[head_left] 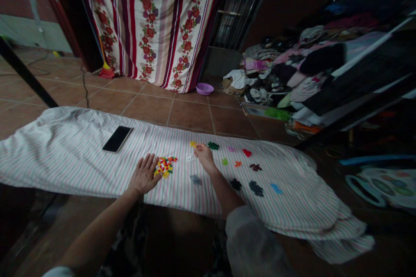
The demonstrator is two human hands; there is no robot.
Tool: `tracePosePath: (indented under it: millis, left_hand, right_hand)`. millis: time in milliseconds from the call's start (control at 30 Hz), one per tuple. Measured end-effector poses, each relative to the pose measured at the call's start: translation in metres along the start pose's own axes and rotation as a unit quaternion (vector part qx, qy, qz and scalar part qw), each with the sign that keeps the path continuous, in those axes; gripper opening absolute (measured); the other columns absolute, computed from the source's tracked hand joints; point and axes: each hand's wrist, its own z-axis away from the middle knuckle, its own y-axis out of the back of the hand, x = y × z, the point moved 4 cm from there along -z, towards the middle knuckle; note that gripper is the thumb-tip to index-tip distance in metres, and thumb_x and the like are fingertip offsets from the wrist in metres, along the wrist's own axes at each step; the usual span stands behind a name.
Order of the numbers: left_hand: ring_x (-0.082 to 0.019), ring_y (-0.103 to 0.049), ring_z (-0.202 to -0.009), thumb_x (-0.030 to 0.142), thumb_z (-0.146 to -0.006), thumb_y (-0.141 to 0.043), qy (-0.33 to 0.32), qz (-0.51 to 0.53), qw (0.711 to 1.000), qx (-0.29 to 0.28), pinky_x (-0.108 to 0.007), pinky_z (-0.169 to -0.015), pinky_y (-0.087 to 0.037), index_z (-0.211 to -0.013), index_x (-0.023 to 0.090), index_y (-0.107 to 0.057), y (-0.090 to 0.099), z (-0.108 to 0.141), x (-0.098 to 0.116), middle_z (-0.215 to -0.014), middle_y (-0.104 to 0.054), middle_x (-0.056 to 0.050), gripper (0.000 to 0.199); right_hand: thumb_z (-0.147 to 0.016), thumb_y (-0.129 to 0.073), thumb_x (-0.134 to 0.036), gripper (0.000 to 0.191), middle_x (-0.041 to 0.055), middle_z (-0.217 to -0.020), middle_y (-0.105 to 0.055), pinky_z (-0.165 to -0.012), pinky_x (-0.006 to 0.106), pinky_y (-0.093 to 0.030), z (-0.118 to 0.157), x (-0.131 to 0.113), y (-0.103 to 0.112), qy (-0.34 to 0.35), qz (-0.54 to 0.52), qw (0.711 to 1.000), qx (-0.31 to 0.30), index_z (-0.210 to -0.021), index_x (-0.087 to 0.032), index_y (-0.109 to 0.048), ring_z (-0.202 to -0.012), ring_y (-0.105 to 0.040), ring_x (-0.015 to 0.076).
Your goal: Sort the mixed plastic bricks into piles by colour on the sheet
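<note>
My left hand lies open on the cloth, fingers spread, its thumb against a mixed pile of small colourful pieces, mostly yellow, red, orange and white. The fingers of my right hand are pinched together right beside a small yellow pile; whatever is between them is too small to make out. Around that hand lie single-colour piles: white pieces, dark green pieces, grey pieces, pink pieces, red pieces, lime pieces and orange pieces.
Brown pieces, black pieces, dark grey pieces and blue pieces lie farther right on the striped cloth. A phone rests at left. Beyond stand a purple basin and heaped clothes.
</note>
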Motion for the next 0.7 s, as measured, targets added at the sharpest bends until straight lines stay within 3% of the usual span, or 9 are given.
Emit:
tracePosePath:
  millis: [200, 400, 700]
  left_hand:
    - [-0.029, -0.034, -0.141, 0.06, -0.091, -0.031, 0.005, 0.004, 1.0, 0.012, -0.048, -0.113, -0.029, -0.145, 0.018, -0.04, -0.002, 0.0, 0.0, -0.148, -0.044, -0.013, 0.069]
    - [-0.028, -0.034, -0.141, 0.06, -0.09, -0.034, 0.007, 0.008, 1.0, 0.015, -0.048, -0.114, -0.028, -0.144, 0.019, -0.041, -0.001, 0.001, 0.001, -0.148, -0.044, -0.012, 0.068]
    - [-0.028, -0.035, -0.141, 0.06, -0.091, -0.034, 0.005, 0.002, 1.0, 0.02, -0.047, -0.114, -0.029, -0.144, 0.018, -0.04, 0.002, 0.0, 0.002, -0.148, -0.044, -0.012, 0.068]
  right_hand:
    - [-0.078, -0.053, -0.024, 0.02, 0.0039, -0.083, -0.071, -0.068, 0.025, -0.05, -0.029, 0.005, 0.018, -0.04, 0.146, 0.987, 0.056, -0.092, -0.018, -0.066, -0.075, -0.066, 0.0162]
    - [-0.08, -0.055, -0.016, 0.02, 0.007, -0.091, -0.073, -0.078, 0.026, -0.048, -0.046, 0.004, 0.02, -0.049, 0.271, 0.959, 0.074, -0.09, -0.02, -0.071, -0.087, -0.067, 0.019]
    - [-0.079, -0.054, -0.009, 0.024, 0.0108, -0.094, -0.073, -0.084, 0.029, -0.047, -0.057, 0.009, 0.008, -0.041, 0.288, 0.955, 0.056, -0.091, -0.017, -0.072, -0.093, -0.067, 0.0226]
